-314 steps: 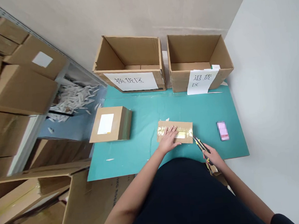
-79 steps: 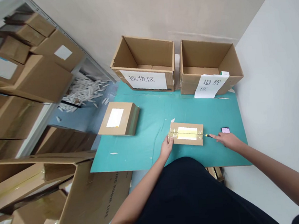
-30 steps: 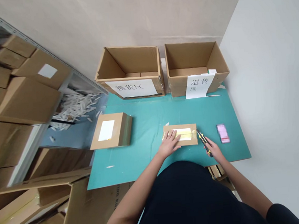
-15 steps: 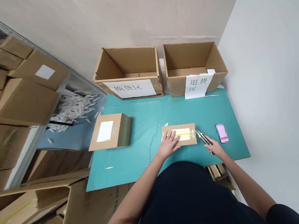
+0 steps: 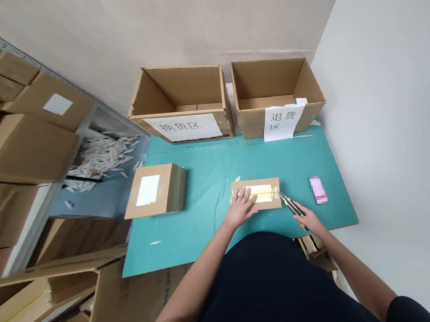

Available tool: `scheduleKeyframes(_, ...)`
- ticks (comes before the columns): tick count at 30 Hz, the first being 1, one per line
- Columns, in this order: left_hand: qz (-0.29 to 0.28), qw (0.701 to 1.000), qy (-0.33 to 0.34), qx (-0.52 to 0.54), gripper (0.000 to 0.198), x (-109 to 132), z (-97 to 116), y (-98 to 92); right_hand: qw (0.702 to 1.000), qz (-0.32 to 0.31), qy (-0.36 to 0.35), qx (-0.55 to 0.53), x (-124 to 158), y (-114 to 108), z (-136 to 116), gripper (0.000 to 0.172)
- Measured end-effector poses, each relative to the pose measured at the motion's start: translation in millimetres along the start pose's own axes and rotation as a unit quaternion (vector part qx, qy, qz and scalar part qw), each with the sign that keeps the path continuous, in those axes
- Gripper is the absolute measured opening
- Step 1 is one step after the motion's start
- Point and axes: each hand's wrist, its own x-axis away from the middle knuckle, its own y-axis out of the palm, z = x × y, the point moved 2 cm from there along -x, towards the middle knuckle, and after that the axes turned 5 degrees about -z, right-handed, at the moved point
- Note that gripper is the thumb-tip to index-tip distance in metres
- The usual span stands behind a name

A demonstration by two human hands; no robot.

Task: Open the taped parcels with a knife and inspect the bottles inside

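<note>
The left hand (image 5: 241,209) lies flat, fingers spread, on the taped parcel (image 5: 262,193) in the middle of the green desk (image 5: 212,216). The right hand (image 5: 309,221) has its fingers closed around a yellow-and-black knife (image 5: 291,204), tip at the parcel's right corner.

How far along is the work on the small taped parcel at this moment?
Done: little that shows; the small parcel lies closed on the green mat, tape across its top. In hand: the left hand presses flat on it, the right hand holds a utility knife with its tip at the parcel's right end. Left: the flaps are unopened, and the larger labelled box lies apart, untouched.
</note>
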Motion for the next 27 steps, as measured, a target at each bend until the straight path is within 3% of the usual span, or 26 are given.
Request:
scheduleKeyframes(8, 0.001, 1.0, 0.003, 0.009, 0.062, 1.0, -0.3, -1.3, 1.0, -0.005, -0.001, 0.003, 8.9, 0.5, 9.4, 0.08)
scheduleKeyframes(13, 0.001, 1.0, 0.009, 0.013, 0.062, 3.0, -1.0, -2.8, 0.998, 0.064, -0.018, -0.009, 5.5, -20.5, -0.2, 0.084)
scheduleKeyframes(16, 0.001, 1.0, 0.01, 0.017, 0.062, 3.9, -1.1, -3.2, 0.997, 0.071, -0.029, -0.014, -2.4, -25.0, -10.3, 0.085)
scheduleKeyframes(27, -0.012, 1.0, 0.007, 0.008, 0.062, 3.5, 0.2, -5.8, 0.996, 0.05, -0.026, -0.062, -28.7, 3.2, -19.2, 0.089)
